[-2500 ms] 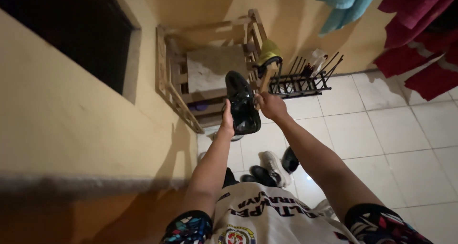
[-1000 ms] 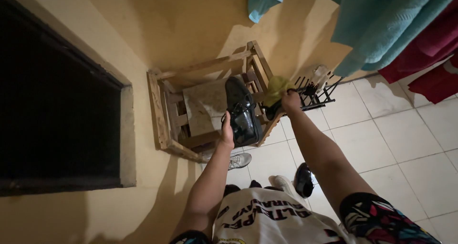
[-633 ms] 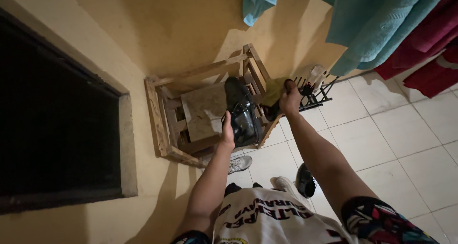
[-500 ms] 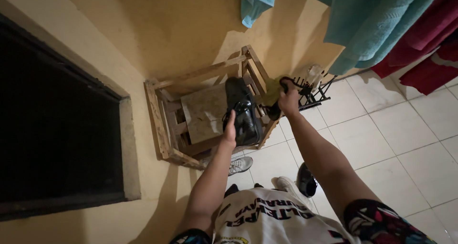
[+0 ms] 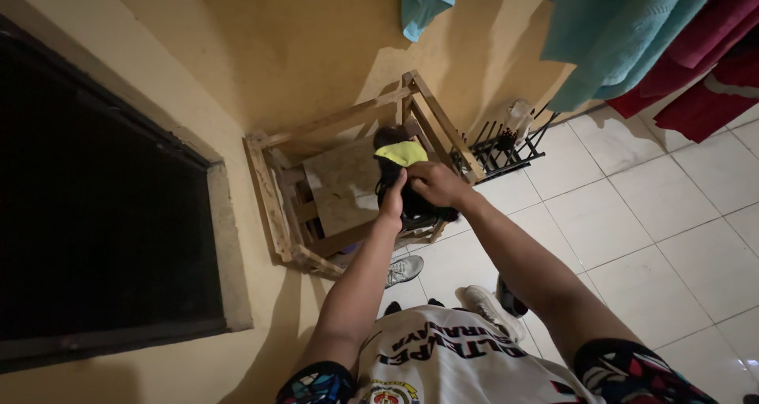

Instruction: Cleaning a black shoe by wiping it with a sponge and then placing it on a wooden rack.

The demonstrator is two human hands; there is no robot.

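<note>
Both hands clasp the black shoe over the wooden rack, left hand beneath, right hand newly pressing a yellow cloth on; open tile right of the rack.

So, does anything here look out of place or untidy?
Mostly the floor: loose shoes, a grey sneaker and a white one, lie scattered below the wooden rack rather than on it. Both hands, left and right, hold a black shoe with a yellow cloth.

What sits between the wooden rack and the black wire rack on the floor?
Nothing: in the head view the wooden rack and the black wire rack stand side by side against the wall, with only bare white floor tile in front of that stretch.
</note>
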